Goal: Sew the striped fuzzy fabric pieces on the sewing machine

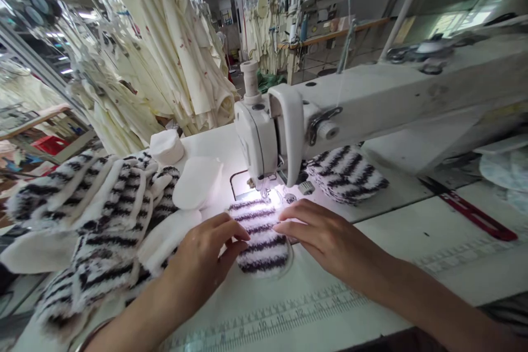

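Note:
A small oval piece of black-and-white striped fleece [259,236] lies on the sewing table under the needle of a white sewing machine [272,137]. My left hand [206,256] rests flat on its left edge, fingers stretched out. My right hand [319,231] lies flat on its right edge, fingertips touching the fleece near the presser foot. Neither hand grips anything.
A heap of striped and white fleece pieces [99,214] fills the table's left side, with white oval pads [198,181] beside it. More striped pieces [346,173] sit behind the machine arm. A red-handled tool [474,214] lies at right. Cream garments [173,49] hang behind.

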Motion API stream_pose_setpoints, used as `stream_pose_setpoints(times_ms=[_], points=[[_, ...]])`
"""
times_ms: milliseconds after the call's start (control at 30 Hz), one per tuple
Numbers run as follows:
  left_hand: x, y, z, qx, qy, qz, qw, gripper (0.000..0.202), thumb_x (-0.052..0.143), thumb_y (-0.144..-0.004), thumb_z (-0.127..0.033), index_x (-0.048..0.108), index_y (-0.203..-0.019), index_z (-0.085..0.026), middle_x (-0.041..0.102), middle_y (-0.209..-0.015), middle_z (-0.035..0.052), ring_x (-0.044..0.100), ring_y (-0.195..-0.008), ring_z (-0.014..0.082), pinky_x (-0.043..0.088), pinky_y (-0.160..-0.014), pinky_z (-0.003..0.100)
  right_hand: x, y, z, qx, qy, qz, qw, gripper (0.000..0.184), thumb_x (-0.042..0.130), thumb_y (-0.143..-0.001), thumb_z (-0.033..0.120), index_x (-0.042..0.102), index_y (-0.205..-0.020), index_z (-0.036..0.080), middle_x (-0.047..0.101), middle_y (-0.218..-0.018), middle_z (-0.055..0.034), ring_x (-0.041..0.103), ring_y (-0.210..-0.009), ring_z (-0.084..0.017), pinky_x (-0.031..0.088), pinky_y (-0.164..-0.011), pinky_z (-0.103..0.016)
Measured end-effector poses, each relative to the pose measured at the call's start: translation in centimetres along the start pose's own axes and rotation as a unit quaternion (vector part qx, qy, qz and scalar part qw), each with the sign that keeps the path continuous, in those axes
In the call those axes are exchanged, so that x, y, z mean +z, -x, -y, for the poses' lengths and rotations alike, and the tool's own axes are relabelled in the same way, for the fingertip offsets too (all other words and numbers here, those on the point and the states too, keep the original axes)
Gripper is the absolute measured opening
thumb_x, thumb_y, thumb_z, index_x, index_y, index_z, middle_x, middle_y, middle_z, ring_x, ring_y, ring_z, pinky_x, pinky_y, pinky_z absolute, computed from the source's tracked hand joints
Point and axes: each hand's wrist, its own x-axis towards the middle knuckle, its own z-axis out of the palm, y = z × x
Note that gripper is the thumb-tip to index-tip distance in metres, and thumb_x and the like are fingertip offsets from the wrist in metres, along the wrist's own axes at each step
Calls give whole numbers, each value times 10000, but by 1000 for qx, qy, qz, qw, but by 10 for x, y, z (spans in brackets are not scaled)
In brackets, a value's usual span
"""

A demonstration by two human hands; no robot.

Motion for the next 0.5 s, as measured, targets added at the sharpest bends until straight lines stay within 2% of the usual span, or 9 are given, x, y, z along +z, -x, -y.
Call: stream_pose_setpoints(times_ms=[67,200,367,500], points=[[4,4,4,-17,7,27,999,79,547,-881,-157,609,-862,-202,607,-878,11,554,-654,119,450,-591,251,2,-2,-1,-6,18,2,1000,339,373,-876,-42,624,-965,168,590,-942,-47,528,-925,-158,491,-752,-309],[12,6,5,-3,6,30,1000,92,492,-904,-160,554,-840,-180,565,-897,33,535,-739,156,446,-639,287,7,-4,0,-5,29,-6,1000,281,402,-877,-25,614,-831,154,566,-877,-42,521,-864,-156,477,-706,-297],[8,5,-3,20,-3,21,1000,127,421,-941,-186,512,-853,-189,549,-882,26,528,-746,159,436,-621,281,5,-3,-2,-4,38,-36,999,282,392,-893,-13,619,-861,151,567,-927,-53,520,-908,-159,478,-738,-298],[11,4,-2,19,-28,30,999,136,440,-933,-193,532,-832,-185,564,-867,29,534,-705,151,430,-581,268,4,0,-2,-4,56,-28,998,288,402,-877,-21,625,-832,155,581,-913,-53,538,-885,-160,494,-702,-293]])
